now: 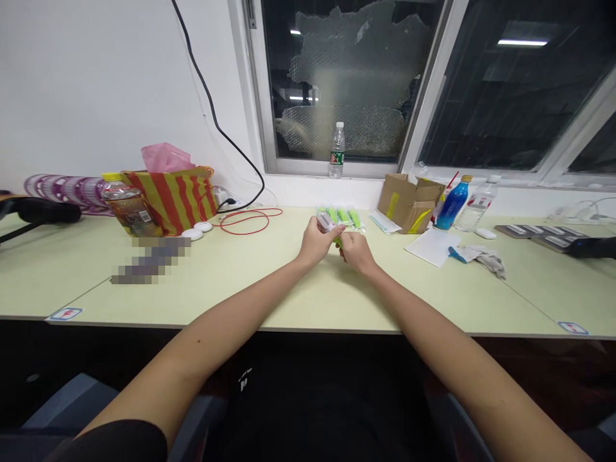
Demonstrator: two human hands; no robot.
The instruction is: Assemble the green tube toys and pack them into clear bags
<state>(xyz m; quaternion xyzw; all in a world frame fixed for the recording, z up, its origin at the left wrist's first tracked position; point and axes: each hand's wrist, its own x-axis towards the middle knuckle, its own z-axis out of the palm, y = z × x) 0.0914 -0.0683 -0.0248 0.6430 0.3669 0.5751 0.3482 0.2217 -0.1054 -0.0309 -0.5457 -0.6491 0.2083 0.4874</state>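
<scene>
My left hand [314, 244] is closed around a small clear plastic piece [326, 221], which pokes out above its fingers. Beside it, touching at the fingertips, my right hand [357, 253] is curled shut with the knuckles up. A bit of bright green [338, 242] shows between the two hands, seemingly part of the same clear-and-green item; its kind is mostly hidden by fingers. Just behind the hands, several bright green items in clear wrapping [355, 218] lie side by side on the pale green table [308, 301].
A cardboard box [414, 204], a blue bottle [453, 204], a clear bottle [479, 204], white paper [433, 248] and a glove [488, 260] are to the right. A striped bag [187, 202], a yellow-capped bottle [132, 208] and a red cable [245, 221] occupy the left. A water bottle [337, 154] stands on the windowsill.
</scene>
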